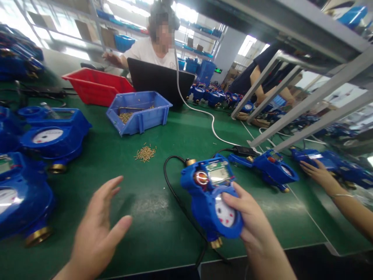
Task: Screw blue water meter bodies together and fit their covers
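Right hand [250,216] grasps blue meter [207,198]; left hand [97,225] free, thumb spread. Black cable [165,175] lies between hands; farther, brass screws [145,153], blue bin [154,117].

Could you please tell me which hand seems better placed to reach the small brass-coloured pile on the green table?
Probably the left hand: it looks open and empty, and it is nearer the brass-coloured pile, while the right hand holds the blue meter.
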Available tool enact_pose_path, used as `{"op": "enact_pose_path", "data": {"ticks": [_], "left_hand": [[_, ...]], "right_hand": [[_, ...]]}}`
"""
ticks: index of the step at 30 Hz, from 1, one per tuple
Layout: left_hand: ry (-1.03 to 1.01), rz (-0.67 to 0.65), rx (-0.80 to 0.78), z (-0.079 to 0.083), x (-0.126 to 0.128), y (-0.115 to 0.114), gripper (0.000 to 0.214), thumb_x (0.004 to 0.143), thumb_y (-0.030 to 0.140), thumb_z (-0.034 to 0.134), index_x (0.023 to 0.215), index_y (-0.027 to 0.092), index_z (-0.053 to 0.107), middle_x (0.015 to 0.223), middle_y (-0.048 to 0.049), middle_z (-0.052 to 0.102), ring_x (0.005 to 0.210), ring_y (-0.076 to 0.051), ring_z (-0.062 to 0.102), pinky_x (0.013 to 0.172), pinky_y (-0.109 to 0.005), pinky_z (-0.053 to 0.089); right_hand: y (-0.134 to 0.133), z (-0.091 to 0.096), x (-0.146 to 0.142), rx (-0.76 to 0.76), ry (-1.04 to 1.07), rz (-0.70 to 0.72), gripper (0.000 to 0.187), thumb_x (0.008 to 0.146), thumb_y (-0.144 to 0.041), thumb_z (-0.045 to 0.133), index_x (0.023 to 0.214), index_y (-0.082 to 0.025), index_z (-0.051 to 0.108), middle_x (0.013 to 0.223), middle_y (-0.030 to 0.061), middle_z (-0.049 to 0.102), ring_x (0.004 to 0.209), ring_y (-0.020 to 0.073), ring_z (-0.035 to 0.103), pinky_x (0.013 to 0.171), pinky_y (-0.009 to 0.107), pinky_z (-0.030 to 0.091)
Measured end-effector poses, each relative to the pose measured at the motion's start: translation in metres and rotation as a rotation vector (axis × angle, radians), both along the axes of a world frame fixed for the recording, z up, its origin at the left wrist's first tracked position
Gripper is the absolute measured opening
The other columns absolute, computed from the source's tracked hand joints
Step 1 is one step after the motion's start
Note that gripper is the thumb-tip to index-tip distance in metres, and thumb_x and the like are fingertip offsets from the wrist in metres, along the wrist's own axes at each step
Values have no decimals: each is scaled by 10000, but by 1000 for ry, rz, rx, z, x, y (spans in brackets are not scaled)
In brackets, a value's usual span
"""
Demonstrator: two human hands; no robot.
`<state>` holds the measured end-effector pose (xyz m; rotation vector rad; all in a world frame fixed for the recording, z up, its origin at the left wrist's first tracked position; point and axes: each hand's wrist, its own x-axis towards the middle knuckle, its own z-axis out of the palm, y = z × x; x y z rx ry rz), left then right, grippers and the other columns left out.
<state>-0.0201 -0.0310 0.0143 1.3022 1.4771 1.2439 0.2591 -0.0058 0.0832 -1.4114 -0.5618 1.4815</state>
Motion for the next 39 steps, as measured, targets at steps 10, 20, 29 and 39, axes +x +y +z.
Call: {"op": "enact_pose_path", "data": {"ticks": [10, 20, 29, 39], "left_hand": [[-395, -278, -179, -5, 25, 44, 856, 643, 333, 742, 1328, 187, 249, 1269, -145, 492, 1121, -304, 518, 979, -412, 396], [-525, -293, -224, -9, 19, 45, 843, 606, 266, 756, 1284, 183, 263, 1172, -140, 560, 1027, -288, 582, 878, -359, 482], [-409, -301, -224, -13, 17, 47, 810, 625, 291, 739, 1287, 205, 282, 1184, -119, 544, 1026, -281, 574, 883, -355, 470], [-377, -187, -257, -9, 19, 43, 847, 584, 372, 762, 1296, 212, 332, 1258, -118, 514, 1049, -314, 564, 872, -378, 487]], "right_hand": [[-11, -59, -110, 1, 175, 55, 684, 580, -223, 733, 1172, -160, 397, 951, 87, 646, 774, 217, 643, 729, 342, 515], [15, -53, -83, 136, -207, 293, 612, 735, -443, 624, 1237, -176, 397, 1321, 141, 445, 1242, 244, 404, 1056, 433, 290], [70, -36, -95, 180, -524, 672, 760, 548, -283, 760, 1227, -131, 456, 1246, 153, 497, 1126, 277, 504, 978, 437, 372], [109, -24, 4, 192, -963, 184, 423, 800, -355, 578, 1136, -110, 497, 1153, 134, 561, 1059, 213, 546, 945, 381, 410]]}}
